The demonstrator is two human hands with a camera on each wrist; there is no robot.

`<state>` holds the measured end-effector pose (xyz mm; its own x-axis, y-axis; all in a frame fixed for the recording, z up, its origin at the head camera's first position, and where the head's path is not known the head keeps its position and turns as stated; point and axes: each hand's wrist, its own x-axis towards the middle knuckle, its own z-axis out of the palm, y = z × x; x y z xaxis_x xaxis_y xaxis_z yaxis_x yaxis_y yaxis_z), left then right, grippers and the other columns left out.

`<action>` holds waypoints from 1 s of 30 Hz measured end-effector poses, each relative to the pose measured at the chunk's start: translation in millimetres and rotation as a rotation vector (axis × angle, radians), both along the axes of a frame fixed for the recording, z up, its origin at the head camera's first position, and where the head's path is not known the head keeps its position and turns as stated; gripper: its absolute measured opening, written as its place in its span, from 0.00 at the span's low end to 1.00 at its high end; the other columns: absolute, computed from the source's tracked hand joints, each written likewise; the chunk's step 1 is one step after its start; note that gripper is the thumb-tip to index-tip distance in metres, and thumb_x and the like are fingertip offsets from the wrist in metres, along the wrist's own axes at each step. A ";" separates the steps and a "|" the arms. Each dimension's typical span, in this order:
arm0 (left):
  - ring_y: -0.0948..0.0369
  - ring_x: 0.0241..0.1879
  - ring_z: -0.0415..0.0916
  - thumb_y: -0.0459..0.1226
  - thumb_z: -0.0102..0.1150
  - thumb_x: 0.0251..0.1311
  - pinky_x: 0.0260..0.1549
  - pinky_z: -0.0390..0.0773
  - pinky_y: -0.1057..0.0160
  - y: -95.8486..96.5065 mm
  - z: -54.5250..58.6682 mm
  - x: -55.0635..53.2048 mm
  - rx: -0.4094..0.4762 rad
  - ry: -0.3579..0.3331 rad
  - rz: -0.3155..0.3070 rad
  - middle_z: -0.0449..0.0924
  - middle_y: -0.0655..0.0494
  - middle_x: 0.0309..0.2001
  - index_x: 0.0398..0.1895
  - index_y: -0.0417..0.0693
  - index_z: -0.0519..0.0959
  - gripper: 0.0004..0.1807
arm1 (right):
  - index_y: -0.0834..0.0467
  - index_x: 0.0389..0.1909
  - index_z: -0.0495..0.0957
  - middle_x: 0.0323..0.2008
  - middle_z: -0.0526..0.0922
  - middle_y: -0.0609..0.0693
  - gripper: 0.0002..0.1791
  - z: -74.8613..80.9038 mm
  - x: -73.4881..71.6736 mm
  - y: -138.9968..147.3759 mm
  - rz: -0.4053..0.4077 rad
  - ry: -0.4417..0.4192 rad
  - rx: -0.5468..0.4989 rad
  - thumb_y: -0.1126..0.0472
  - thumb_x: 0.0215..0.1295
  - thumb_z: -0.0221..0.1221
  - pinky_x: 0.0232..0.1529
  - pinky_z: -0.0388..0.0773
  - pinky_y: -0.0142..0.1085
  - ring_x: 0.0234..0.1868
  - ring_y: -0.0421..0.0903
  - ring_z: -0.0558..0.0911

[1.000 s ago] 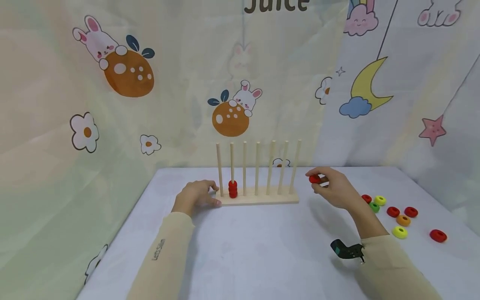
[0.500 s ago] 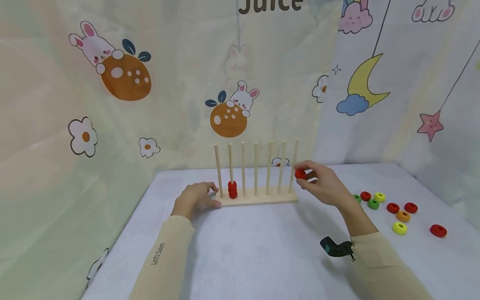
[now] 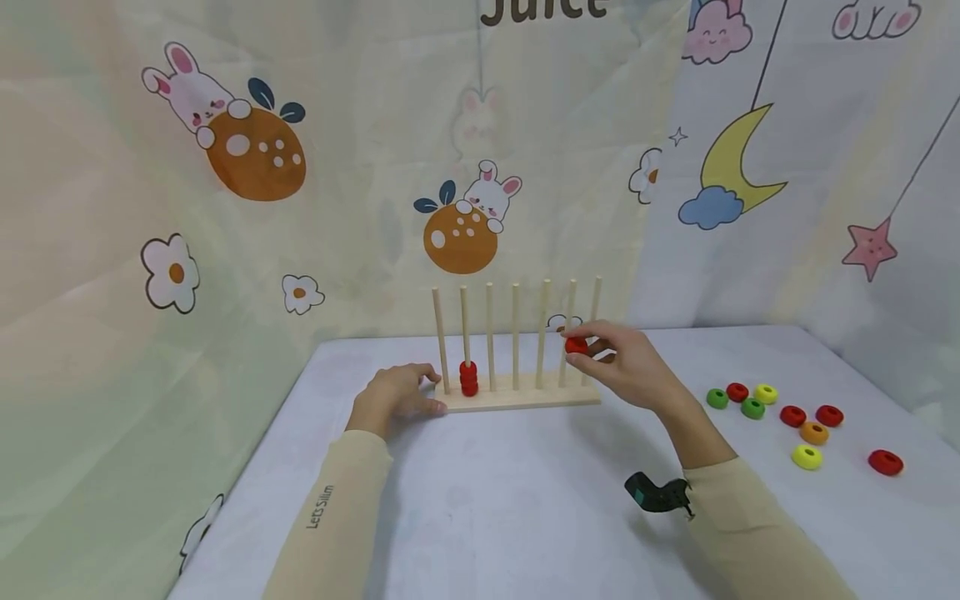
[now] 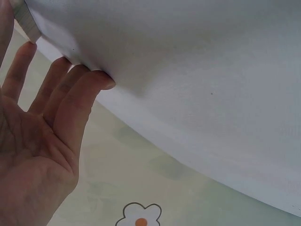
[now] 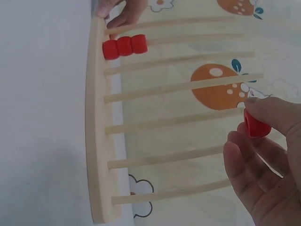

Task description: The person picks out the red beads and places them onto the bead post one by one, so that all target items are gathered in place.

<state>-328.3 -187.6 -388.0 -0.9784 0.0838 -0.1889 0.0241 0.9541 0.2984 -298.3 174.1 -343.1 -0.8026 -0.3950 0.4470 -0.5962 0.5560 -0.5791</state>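
Note:
A wooden rack [image 3: 517, 397] with several upright pegs stands on the table. Three red beads [image 3: 468, 379] are stacked on its second peg from the left, and show too as a red row [image 5: 124, 46] in the right wrist view. My left hand [image 3: 393, 398] grips the rack's left end, thumb in front and a finger behind; in the left wrist view, other fingertips of the hand [image 4: 51, 122] touch the tabletop. My right hand [image 3: 626, 362] pinches another red bead [image 5: 256, 125] between thumb and fingers, overlapping the pegs at the rack's right side in the head view.
To the right, loose beads lie scattered on the white table [image 3: 495, 492]: green beads [image 3: 717, 399], yellow beads [image 3: 807, 457], an orange bead [image 3: 813, 432] and several red beads [image 3: 886, 462]. A printed cloth [image 3: 360, 167] hangs behind. A black device [image 3: 656, 493] sits at the right wrist.
My right hand has moved left with the red bead, from beside the rack to among its right-hand pegs. The left hand has stayed at the rack's end.

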 end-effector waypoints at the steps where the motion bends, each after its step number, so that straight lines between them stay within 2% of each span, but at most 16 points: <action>1: 0.42 0.64 0.71 0.55 0.75 0.55 0.56 0.75 0.36 -0.1 0.3 0.7 -0.002 0.001 0.003 0.75 0.50 0.67 0.64 0.66 0.77 0.33 | 0.55 0.59 0.82 0.51 0.85 0.51 0.19 1.5 0.1 -2.2 0.011 0.004 -0.009 0.61 0.69 0.67 0.44 0.85 0.38 0.44 0.48 0.85; 4: 0.43 0.64 0.71 0.55 0.75 0.54 0.56 0.75 0.36 -0.4 0.2 0.9 -0.003 0.004 0.006 0.75 0.50 0.68 0.64 0.66 0.77 0.33 | 0.54 0.61 0.81 0.52 0.85 0.52 0.20 5.3 0.6 -8.8 0.036 0.006 -0.036 0.62 0.68 0.67 0.42 0.85 0.40 0.43 0.48 0.86; 8: 0.43 0.64 0.71 0.56 0.76 0.54 0.56 0.75 0.36 -0.9 -1.5 -0.5 -0.006 0.009 0.006 0.75 0.49 0.67 0.63 0.67 0.77 0.32 | 0.56 0.62 0.79 0.52 0.85 0.52 0.22 7.7 -0.3 -17.8 0.031 0.024 -0.045 0.62 0.68 0.68 0.43 0.85 0.43 0.43 0.48 0.85; 13: 0.42 0.64 0.71 0.56 0.76 0.54 0.56 0.75 0.36 -1.2 -3.4 -1.1 0.005 0.008 0.011 0.76 0.49 0.67 0.63 0.67 0.78 0.32 | 0.57 0.58 0.80 0.49 0.85 0.51 0.19 9.2 -1.3 -28.0 0.040 0.041 -0.084 0.62 0.67 0.68 0.42 0.84 0.41 0.42 0.48 0.85; 17: 0.43 0.64 0.71 0.56 0.76 0.53 0.55 0.75 0.36 -1.8 -5.1 -1.7 0.008 0.005 0.024 0.76 0.49 0.67 0.63 0.68 0.78 0.32 | 0.55 0.57 0.81 0.50 0.84 0.50 0.19 10.9 -1.1 -36.5 0.064 0.044 -0.122 0.63 0.67 0.68 0.38 0.84 0.40 0.40 0.48 0.85; 24: 0.43 0.63 0.72 0.56 0.76 0.54 0.55 0.76 0.36 -1.6 -5.7 -1.8 -0.002 0.017 0.020 0.76 0.49 0.66 0.63 0.68 0.78 0.32 | 0.56 0.59 0.81 0.50 0.84 0.50 0.20 12.4 -4.9 -50.7 0.063 0.077 -0.114 0.63 0.66 0.68 0.37 0.84 0.41 0.39 0.47 0.84; 30: 0.42 0.63 0.72 0.56 0.75 0.54 0.55 0.75 0.36 -2.2 -4.2 0.4 0.001 0.022 0.019 0.77 0.50 0.66 0.63 0.68 0.78 0.32 | 0.54 0.58 0.81 0.49 0.86 0.49 0.20 15.3 -5.5 -62.3 0.067 0.065 -0.133 0.63 0.67 0.68 0.35 0.83 0.41 0.39 0.48 0.84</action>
<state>-327.9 -189.8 -392.1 -0.9837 0.0656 -0.1672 0.0129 0.9543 0.2986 -303.8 111.8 -327.8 -0.7437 -0.3809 0.5493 -0.6684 0.4344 -0.6038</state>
